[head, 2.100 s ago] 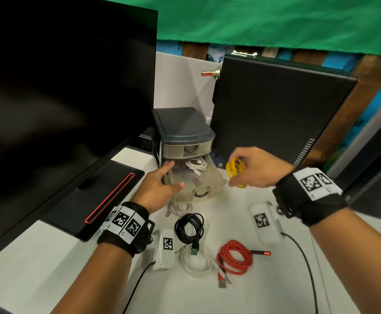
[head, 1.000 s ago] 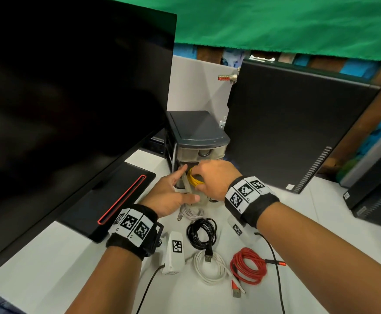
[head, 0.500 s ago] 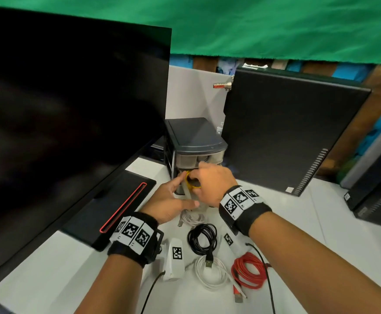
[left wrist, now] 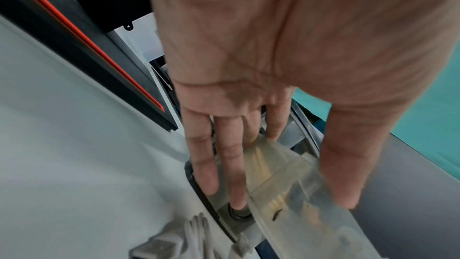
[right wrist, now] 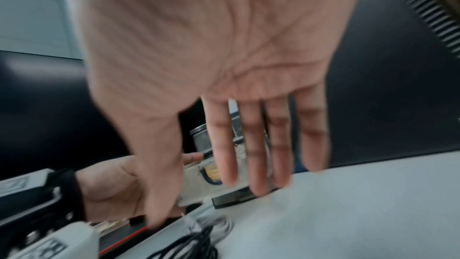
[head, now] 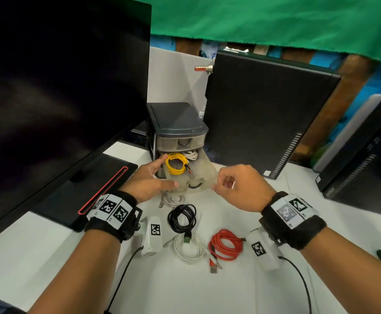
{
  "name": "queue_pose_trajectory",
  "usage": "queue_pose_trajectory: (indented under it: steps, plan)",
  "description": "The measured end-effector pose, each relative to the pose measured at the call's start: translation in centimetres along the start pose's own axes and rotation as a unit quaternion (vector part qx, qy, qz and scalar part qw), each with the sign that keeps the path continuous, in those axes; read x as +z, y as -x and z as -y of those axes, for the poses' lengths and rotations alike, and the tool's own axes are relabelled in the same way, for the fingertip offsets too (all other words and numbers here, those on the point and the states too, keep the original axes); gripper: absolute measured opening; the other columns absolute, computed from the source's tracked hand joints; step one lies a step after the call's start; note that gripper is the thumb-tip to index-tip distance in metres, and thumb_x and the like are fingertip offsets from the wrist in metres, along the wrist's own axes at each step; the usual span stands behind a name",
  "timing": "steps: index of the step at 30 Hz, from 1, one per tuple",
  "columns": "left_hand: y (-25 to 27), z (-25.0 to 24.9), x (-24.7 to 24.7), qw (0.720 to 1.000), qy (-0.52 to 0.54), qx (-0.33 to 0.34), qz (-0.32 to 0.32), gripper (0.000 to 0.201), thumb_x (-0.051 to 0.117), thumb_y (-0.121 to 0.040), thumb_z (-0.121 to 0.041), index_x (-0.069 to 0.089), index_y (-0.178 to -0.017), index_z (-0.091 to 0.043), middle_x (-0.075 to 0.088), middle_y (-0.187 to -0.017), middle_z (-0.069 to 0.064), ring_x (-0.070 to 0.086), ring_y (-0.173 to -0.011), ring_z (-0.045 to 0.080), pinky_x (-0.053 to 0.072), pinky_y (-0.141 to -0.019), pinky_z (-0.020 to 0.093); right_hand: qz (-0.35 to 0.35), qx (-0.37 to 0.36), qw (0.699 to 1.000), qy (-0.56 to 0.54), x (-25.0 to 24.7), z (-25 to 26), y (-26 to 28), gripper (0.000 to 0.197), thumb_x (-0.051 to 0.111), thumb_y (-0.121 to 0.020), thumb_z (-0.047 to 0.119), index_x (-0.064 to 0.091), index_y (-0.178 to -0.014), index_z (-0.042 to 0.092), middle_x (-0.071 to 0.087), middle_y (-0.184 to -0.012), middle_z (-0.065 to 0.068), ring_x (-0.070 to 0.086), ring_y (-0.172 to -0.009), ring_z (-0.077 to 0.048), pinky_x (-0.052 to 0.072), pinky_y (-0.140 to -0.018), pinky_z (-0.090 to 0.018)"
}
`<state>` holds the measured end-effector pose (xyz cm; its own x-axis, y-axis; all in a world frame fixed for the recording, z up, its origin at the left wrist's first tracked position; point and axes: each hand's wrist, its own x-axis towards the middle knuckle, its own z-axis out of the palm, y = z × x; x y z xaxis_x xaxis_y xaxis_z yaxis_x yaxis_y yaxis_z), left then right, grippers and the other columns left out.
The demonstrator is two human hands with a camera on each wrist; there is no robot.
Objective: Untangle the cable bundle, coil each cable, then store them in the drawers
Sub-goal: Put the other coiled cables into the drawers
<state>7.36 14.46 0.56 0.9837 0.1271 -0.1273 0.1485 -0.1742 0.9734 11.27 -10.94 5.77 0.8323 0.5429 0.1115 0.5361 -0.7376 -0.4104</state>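
Head view: yellow cable (head: 176, 164) lies in the open drawer (head: 204, 175)
Left: four coils on the desk (head: 49, 257)
Left hand (head: 149, 181): steadies drawer, fingers straight
Right hand (head: 241, 185): empty, loosely curled

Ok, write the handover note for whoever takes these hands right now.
Left hand: open, fingers braced on the pulled-out middle drawer.
Right hand: empty, loosely curled, near the drawer's right corner.
Done: yellow cable coiled in that drawer, beside a white cable.
Left: on the table, coiled black cable, white USB cable, red cable, small white cable under the drawer. Store them, shut the drawer.
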Motion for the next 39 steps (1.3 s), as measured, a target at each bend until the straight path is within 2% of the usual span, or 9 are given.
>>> queue_pose_trajectory:
  steps: [4,6,10,16,20,23,26,33,39]
  plan:
    - [0.5,-0.5,0.4,1.000,-0.007,-0.005,-0.014,0.095,0.083,-0.077,-0.005,0.034,-0.155,-0.028,0.038,-0.157,-0.009,0.038,-0.139,0.007,0.048,-0.104,0.036,0.278,0.059,0.956,0.068,0.3,-1.0,3.7,0.061,0.079,-0.069,0.060,0.059,-0.123,0.041,0.058,-0.121,0.014,0.058,-0.109,-0.009,0.051,-0.096,-0.034]
    - [0.8,-0.9,0.6,1.000,-0.016,-0.003,-0.018,0.093,0.081,-0.079,-0.004,0.034,-0.155,-0.027,0.037,-0.157,-0.008,0.038,-0.138,0.006,0.050,-0.101,0.033,0.320,0.065,0.941,0.085,1.5,-1.4,4.7,0.084,0.081,-0.065,0.059,0.045,-0.139,0.044,0.049,-0.135,0.013,0.051,-0.123,-0.012,0.045,-0.105,-0.036]
    - [1.2,-1.3,0.8,1.000,-0.016,-0.004,-0.016,0.089,0.077,-0.082,-0.002,0.033,-0.155,-0.026,0.042,-0.147,-0.012,0.038,-0.124,0.002,0.050,-0.073,0.020,0.305,0.011,0.945,0.115,3.7,-1.9,5.5,0.077,0.082,-0.070,0.045,0.049,-0.139,0.039,0.048,-0.131,0.007,0.048,-0.121,-0.015,0.044,-0.104,-0.035]
    - [1.1,-1.1,0.8,1.000,-0.008,-0.005,-0.022,0.087,0.077,-0.082,-0.001,0.036,-0.153,-0.028,0.045,-0.127,-0.019,0.046,-0.116,0.003,0.051,-0.072,0.020,0.284,0.011,0.955,0.090,4.2,-2.3,6.3,0.053,0.072,-0.075,0.023,0.055,-0.123,0.038,0.050,-0.112,0.009,0.053,-0.105,-0.016,0.050,-0.091,-0.036]
    - [0.8,-0.7,0.6,1.000,-0.012,-0.008,-0.020,0.090,0.081,-0.080,-0.005,0.036,-0.153,-0.031,0.044,-0.137,-0.017,0.046,-0.121,0.004,0.052,-0.085,0.027,0.263,0.053,0.963,0.008,2.3,-3.3,5.4,0.051,0.074,-0.072,0.017,0.060,-0.112,0.045,0.053,-0.110,0.008,0.059,-0.100,-0.016,0.053,-0.092,-0.034]
    - [0.7,-0.4,0.4,1.000,-0.010,-0.006,-0.017,0.090,0.081,-0.080,-0.007,0.036,-0.153,-0.033,0.043,-0.142,-0.016,0.045,-0.126,0.005,0.053,-0.080,0.024,0.244,0.052,0.968,-0.023,0.1,-3.0,4.0,0.051,0.077,-0.076,0.014,0.064,-0.116,0.043,0.056,-0.114,0.008,0.057,-0.103,-0.011,0.050,-0.093,-0.026]
    - [0.5,-0.2,0.3,1.000,-0.011,-0.002,-0.016,0.093,0.083,-0.077,-0.010,0.036,-0.154,-0.033,0.040,-0.153,-0.014,0.041,-0.136,0.006,0.050,-0.101,0.034,0.220,0.021,0.975,-0.033,-2.5,-1.4,1.6,0.045,0.080,-0.076,0.009,0.070,-0.111,0.035,0.063,-0.107,0.013,0.060,-0.098,-0.010,0.053,-0.088,-0.027]
    - [0.3,0.3,0.2,1.000,-0.009,0.004,-0.012,0.095,0.086,-0.075,-0.014,0.036,-0.153,-0.034,0.037,-0.158,-0.013,0.038,-0.141,0.006,0.043,-0.112,0.044,0.164,-0.019,0.972,0.168,-4.7,3.6,-6.7,0.038,0.075,-0.079,0.013,0.068,-0.112,0.032,0.053,-0.100,0.010,0.056,-0.091,-0.014,0.050,-0.074,-0.028]
    - [0.1,0.4,0.2,1.000,-0.016,0.018,-0.011,0.093,0.083,-0.077,-0.009,0.035,-0.154,-0.028,0.039,-0.156,-0.012,0.034,-0.132,-0.006,0.037,-0.100,0.012,0.192,-0.070,0.941,0.269,-0.5,5.7,-10.1,0.034,0.070,-0.082,0.015,0.070,-0.114,0.025,0.068,-0.108,-0.002,0.064,-0.096,-0.024,0.057,-0.078,-0.036]
